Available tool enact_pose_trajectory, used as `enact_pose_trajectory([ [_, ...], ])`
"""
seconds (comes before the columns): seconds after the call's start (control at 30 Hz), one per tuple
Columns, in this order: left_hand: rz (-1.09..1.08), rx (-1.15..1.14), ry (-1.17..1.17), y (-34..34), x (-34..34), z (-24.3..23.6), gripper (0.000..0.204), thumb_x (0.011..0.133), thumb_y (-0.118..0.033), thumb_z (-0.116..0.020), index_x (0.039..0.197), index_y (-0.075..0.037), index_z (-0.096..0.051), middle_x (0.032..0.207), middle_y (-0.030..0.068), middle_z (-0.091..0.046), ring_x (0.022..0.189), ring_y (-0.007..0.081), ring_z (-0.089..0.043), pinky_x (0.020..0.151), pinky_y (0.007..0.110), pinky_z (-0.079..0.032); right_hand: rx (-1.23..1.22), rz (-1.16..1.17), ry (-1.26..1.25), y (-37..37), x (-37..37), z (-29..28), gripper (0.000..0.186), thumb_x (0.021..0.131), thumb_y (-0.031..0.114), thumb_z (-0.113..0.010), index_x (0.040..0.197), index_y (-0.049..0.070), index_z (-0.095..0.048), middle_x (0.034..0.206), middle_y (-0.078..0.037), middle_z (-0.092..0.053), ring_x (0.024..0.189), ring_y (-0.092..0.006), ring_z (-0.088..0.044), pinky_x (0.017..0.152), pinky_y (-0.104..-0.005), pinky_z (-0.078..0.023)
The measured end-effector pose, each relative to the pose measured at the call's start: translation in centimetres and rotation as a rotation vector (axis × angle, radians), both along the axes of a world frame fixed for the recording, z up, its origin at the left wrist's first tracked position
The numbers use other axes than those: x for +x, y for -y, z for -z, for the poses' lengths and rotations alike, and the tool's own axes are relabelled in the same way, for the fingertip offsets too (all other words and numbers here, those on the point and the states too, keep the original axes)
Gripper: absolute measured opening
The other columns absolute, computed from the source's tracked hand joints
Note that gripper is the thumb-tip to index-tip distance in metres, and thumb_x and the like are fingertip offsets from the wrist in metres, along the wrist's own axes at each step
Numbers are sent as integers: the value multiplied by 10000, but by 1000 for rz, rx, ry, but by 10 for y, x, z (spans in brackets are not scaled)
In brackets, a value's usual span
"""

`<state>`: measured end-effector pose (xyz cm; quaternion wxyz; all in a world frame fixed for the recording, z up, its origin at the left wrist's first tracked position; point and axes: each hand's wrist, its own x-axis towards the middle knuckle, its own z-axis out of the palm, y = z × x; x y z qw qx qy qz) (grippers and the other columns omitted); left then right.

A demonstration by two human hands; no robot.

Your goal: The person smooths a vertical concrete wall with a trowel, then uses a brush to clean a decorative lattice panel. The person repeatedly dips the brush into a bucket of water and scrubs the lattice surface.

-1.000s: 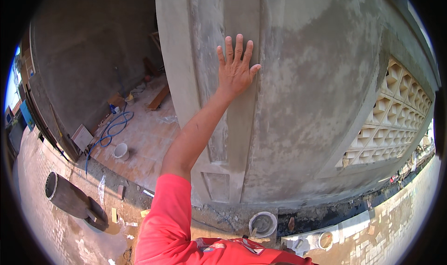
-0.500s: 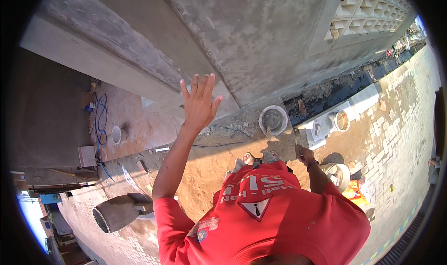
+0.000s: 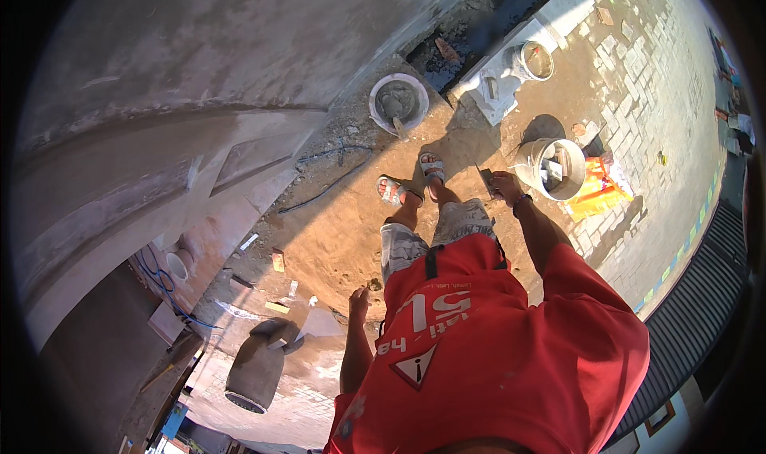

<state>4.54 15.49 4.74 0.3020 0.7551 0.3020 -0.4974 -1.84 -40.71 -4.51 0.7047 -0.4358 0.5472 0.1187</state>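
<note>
My right hand (image 3: 507, 188) is closed around the handle of a trowel (image 3: 486, 181), held low at my right side with its flat blade seen nearly edge-on. My left hand (image 3: 359, 302) hangs beside my left hip, small in view, its fingers curled with nothing visible in them. Ahead of my feet stands a round tub (image 3: 375, 99) of grey mortar, with a scoop-like tool (image 3: 396, 123) resting in it and its handle over the rim. Right of the trowel is a large pale bucket (image 3: 527, 160) with several pieces inside.
A grey plastered wall (image 3: 199, 47) rises ahead and left. Beyond the tub runs a dark wet trench (image 3: 479, 27), edged by a pale slab bearing a smaller bucket (image 3: 536, 59). Left are a dark drum-like container (image 3: 255, 370), scraps and a blue hose (image 3: 155, 274). An orange bag (image 3: 598, 187) lies right.
My left hand has come down from in front of the wall to my side. My view and body have turned, bringing the ground and my feet further into sight. The trowel stays in my right hand.
</note>
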Motion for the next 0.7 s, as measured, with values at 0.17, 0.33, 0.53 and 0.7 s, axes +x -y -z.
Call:
enact_pose_trajectory([
  [0.17, -82, -93, 63, 5, 24, 16, 499, 930, -292, -534, 1321, 6, -449, 1107, 192, -604, 885, 260, -633, 740, 359, -548, 122, 160, 39, 2, 16, -7, 321, 851, 98, -556, 1161, 22, -594, 711, -7, -542, 577, -92, -531, 486, -227, -429],
  [0.33, -94, -321, 287, 51, 92, 20, 447, 932, -262, -538, 1301, -19, -468, 1141, 169, -584, 923, 254, -621, 753, 323, -496, 45, 260, 82, 3, 8, -46, 275, 895, 58, -479, 1146, 17, -586, 712, 21, -538, 526, -79, -474, 465, -223, -399],
  [0.53, 39, -475, 384, 67, 161, 53, 431, 930, -261, -544, 1297, -51, -463, 1137, 146, -591, 869, 259, -624, 750, 332, -484, -76, 424, -131, -5, -76, -40, 338, 841, 80, -563, 1176, 34, -577, 766, -28, -576, 535, -105, -492, 490, -232, -433],
  [0.7, -168, -167, 268, 95, 170, 22, 489, 956, -336, -457, 1379, -101, -384, 1240, 157, -572, 1002, 308, -624, 962, 472, -355, -114, 302, -313, 10, -130, 9, 139, 797, 99, -588, 923, 58, -627, 725, -23, -537, 543, -122, -475, 474, -272, -413],
])
